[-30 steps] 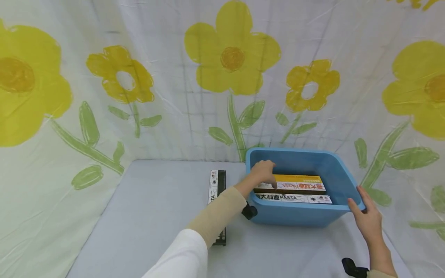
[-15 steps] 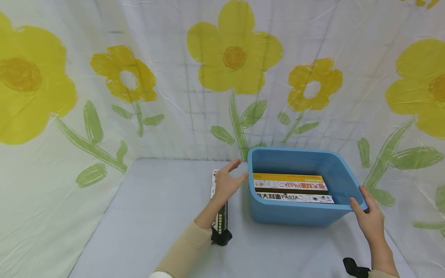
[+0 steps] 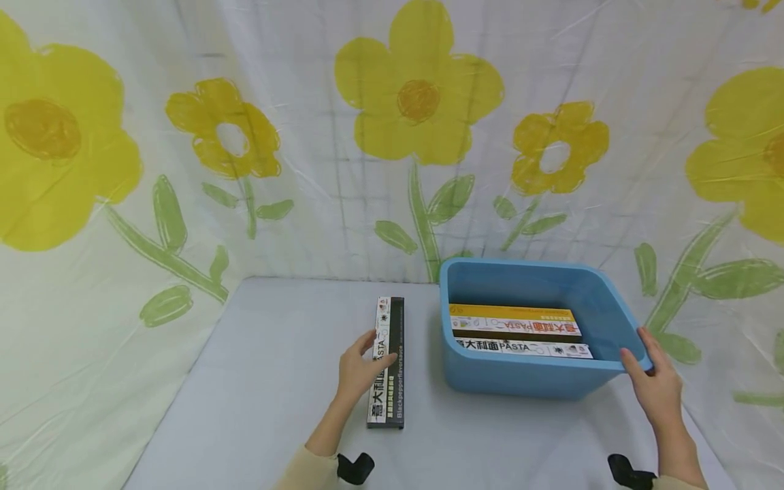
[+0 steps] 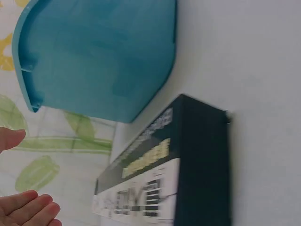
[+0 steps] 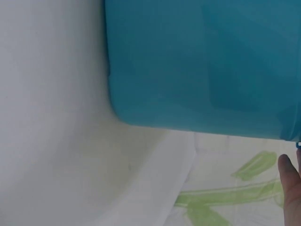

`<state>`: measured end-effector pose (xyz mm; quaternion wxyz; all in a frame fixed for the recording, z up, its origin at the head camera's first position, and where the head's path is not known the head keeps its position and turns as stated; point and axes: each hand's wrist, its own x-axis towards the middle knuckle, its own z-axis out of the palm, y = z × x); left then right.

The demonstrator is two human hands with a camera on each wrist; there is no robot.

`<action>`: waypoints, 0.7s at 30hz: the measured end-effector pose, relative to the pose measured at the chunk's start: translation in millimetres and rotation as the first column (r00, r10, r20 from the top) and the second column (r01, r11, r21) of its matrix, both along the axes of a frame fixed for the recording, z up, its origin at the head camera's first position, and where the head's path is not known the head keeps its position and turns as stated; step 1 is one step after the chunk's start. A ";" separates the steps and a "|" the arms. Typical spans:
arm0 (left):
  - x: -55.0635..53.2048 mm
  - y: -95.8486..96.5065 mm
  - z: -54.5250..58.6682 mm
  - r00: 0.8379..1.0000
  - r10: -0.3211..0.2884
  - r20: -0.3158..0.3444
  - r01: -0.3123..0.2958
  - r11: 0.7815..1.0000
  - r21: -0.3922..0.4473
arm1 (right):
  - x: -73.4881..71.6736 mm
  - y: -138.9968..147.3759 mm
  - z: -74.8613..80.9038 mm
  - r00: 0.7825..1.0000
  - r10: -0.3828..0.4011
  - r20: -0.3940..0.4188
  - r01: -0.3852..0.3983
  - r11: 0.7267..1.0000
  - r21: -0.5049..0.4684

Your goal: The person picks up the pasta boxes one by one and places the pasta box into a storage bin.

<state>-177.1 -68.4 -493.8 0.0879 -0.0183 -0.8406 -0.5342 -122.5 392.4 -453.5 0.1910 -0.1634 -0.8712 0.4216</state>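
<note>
A long black-and-white pasta box (image 3: 395, 401) lies on the table, its length running away from me. My left hand (image 3: 357, 371) hovers over it, thumb and fingers spread apart. In the left wrist view the fingers (image 4: 35, 209) stay clear of that same box (image 4: 202, 165). To the right, a blue plastic bin (image 3: 514, 378) holds more pasta boxes side by side, among them one with a yellow edge (image 3: 511, 312) and a white-sided one (image 3: 527, 348). At the bin's right front corner, my right hand (image 3: 660, 391) grips the rim between thumb and fingers.
A pale grey table (image 3: 275, 354) carries everything. Behind it hangs a white curtain (image 3: 312, 224) printed with yellow flowers, close to the back edge. The bin stands near the table's right edge.
My left hand has come out of the bin and moved left and toward me, over the pasta box on the table. The right hand keeps its hold on the bin rim.
</note>
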 end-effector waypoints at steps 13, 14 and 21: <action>30.4 15.6 -24.6 0.994 0.080 0.068 -0.075 0.994 -0.078 | 1.2 -0.5 -0.2 1.000 0.009 0.001 -0.009 1.000 -0.014; 32.3 16.0 -26.8 0.994 0.083 0.068 -0.077 0.993 -0.084 | 1.2 -0.5 -0.1 1.000 0.009 0.001 -0.009 1.000 -0.015; 46.6 17.8 -41.1 0.990 0.099 0.104 -0.091 0.993 -0.079 | 0.0 -0.3 -1.1 1.000 0.003 -0.008 -0.003 1.000 -0.014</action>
